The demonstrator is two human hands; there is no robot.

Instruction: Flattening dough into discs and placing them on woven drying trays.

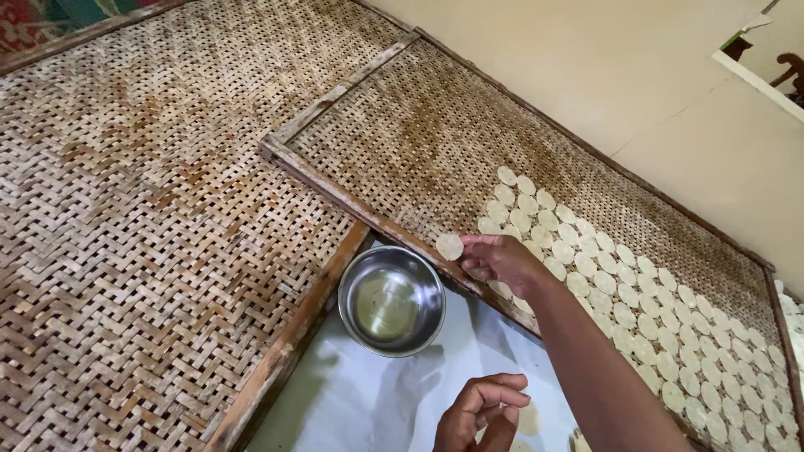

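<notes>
While reaching forward: the right hand [501, 258] pinches a thin pale disc [450, 246] at its fingertips, just above the wooden frame edge of the right woven tray [435, 134].
Right hand grip: fingers closed on the disc's rim, thumb and forefinger doing the holding.
Left hand: the left hand [481, 410] sits low in the view with fingers curled loosely inward; it seems to hold nothing, though the palm is partly out of sight.
Disc position: it hangs over the tray's near rail, beside the rows of discs [620, 293] already laid on the weave; whether it touches the tray cannot be told.
Rows: many round pale discs lie flat in close diagonal lines along the tray's near side, running toward the lower right.
Bowl: a shiny steel bowl [391, 301] stands on a white sheet [360, 402] between the two trays, just left of the right hand.
Left tray: a larger woven tray [151, 218] lies beside it, bare of discs.
</notes>
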